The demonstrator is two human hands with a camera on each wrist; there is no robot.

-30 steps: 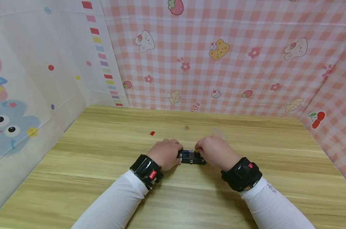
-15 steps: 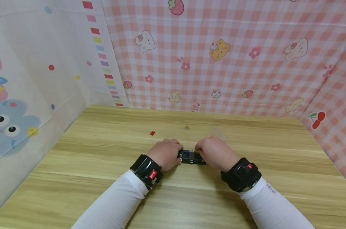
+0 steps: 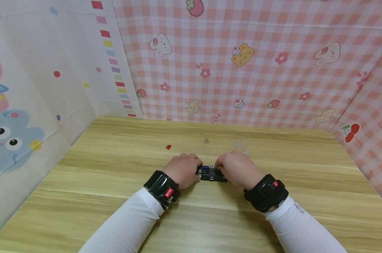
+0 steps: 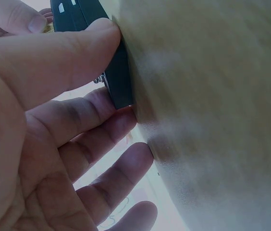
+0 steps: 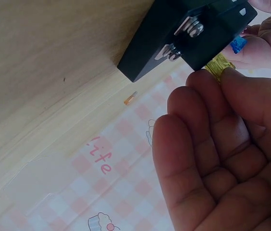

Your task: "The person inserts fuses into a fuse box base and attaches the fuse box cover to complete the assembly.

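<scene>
A black fuse block (image 3: 213, 178) with metal screw terminals lies on the table between both hands. My left hand (image 3: 183, 170) grips its left end, thumb (image 4: 94, 41) on the near side and fingertips on the far side. The thumb and index finger of my right hand (image 3: 239, 168) pinch a yellow blade fuse (image 5: 218, 66) at the block's top. My fingertips cover part of that fuse, and its lower end is hidden at the block. Beside it a blue blade fuse (image 5: 238, 44) sits in the block, closer to my left hand.
Farther back on the wooden table (image 3: 130, 140) lie a red blade fuse (image 3: 168, 147) and an orange one (image 3: 206, 141). A clear flat plastic piece (image 3: 242, 147) lies behind my right hand. Patterned cloth (image 3: 222, 84) hangs along the table's back edge.
</scene>
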